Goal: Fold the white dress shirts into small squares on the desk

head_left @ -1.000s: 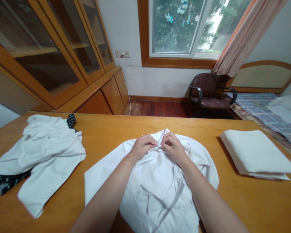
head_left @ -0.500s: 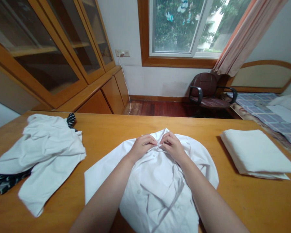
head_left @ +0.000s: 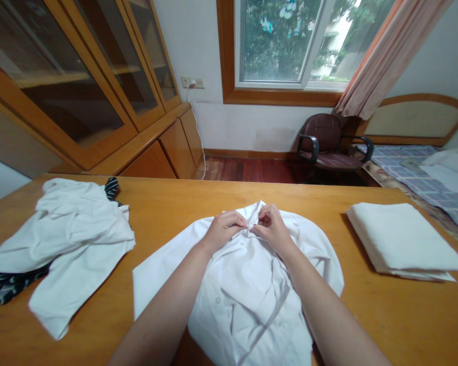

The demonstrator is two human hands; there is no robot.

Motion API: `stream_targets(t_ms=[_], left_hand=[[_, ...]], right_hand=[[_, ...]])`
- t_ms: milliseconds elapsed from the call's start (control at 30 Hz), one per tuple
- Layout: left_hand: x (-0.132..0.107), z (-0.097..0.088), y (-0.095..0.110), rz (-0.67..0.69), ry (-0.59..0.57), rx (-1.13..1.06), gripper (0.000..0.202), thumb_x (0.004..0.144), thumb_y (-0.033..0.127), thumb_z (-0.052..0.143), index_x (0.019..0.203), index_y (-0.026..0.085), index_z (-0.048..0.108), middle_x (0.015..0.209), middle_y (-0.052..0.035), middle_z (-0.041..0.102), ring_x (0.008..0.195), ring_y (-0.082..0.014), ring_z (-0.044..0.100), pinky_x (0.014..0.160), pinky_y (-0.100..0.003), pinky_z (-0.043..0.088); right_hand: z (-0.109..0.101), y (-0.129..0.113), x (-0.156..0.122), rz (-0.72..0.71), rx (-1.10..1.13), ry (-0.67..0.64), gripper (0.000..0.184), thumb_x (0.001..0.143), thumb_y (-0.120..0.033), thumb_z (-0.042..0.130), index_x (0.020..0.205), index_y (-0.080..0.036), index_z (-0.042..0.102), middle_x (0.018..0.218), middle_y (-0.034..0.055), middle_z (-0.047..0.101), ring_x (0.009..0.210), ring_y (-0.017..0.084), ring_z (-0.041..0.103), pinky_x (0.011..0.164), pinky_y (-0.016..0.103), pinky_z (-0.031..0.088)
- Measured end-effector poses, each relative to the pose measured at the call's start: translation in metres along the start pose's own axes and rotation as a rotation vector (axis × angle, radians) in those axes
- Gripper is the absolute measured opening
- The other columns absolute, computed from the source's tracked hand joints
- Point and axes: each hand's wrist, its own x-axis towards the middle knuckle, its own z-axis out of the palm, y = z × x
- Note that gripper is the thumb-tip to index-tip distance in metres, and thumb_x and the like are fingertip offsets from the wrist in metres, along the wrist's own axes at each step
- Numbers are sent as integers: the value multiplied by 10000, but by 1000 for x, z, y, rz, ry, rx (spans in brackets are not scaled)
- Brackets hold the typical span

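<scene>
A white button-up shirt (head_left: pixel 248 284) lies rumpled on the wooden table, its collar end away from me and its sleeves spread to both sides. Near the collar, my left hand (head_left: pixel 226 229) pinches the front edge of the fabric. My right hand (head_left: pixel 270 224) is closed on the shirt just beside it, thumb and fingers curled close to the left fingertips. Whatever small part sits between the fingertips is hidden. Buttons show on the front below my hands, one just under the left fingers and another lower down.
Crumpled white clothing (head_left: pixel 80 229) with black patterned fabric (head_left: pixel 15 282) lies on the table's left. A folded white cloth (head_left: pixel 404 239) rests at the right. Beyond the table (head_left: pixel 168 195) stand a glass-door cabinet (head_left: pixel 148 122), an office chair (head_left: pixel 324 145) and a bed (head_left: pixel 423 168).
My right hand's fingers have shifted and curled slightly, lifting a little off the fabric by the collar. My left hand and the shirt have stayed almost where they were.
</scene>
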Motion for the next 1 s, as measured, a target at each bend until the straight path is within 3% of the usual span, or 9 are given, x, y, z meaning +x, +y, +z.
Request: stream_targets(t_ms=[100,233,367,533,800,1000], left_hand=[[0,0,1,10,2,4,92,866,231,700,786,197,730,874,-53,729,830,-167,688,783,-301,536],[0,0,1,29,3,19,100,866,225,706,771,194,716,854,-45,722,814,-159,685,768,-287,532],[-1,1,0,44,20,25,113,873,245,704,771,196,708,861,-46,725,817,-159,687,766,-287,537],[0,1,2,48,33,51,127,881,262,696,775,193,699,863,-51,720,812,-160,687,755,-287,543],[-1,0,0,41,17,122,116,876,208,691,766,190,660,857,-40,715,825,-163,684,760,-290,521],[-1,-1,-2,132,-51,266,113,892,166,657,785,198,652,854,-34,710,833,-166,665,774,-301,509]], right_hand=[[0,-2,1,-7,-57,42,320,700,-237,772,742,-238,455,838,-10,489,780,174,491,691,292,412],[-3,-8,2,3,-111,-37,278,745,-256,759,658,-223,497,723,-17,533,682,159,494,646,287,390],[-4,-13,2,-19,-107,-65,136,777,-265,751,703,-222,645,732,9,633,718,174,577,680,298,451],[-4,-14,0,13,-90,-91,92,804,-296,742,734,-236,747,751,39,685,725,186,629,680,308,498],[-3,-14,1,95,-105,-141,57,786,-261,741,773,-221,778,745,43,691,705,175,627,677,294,495],[-2,-14,0,159,-140,-205,67,790,-265,716,777,-213,755,773,33,684,723,168,613,681,287,469]])
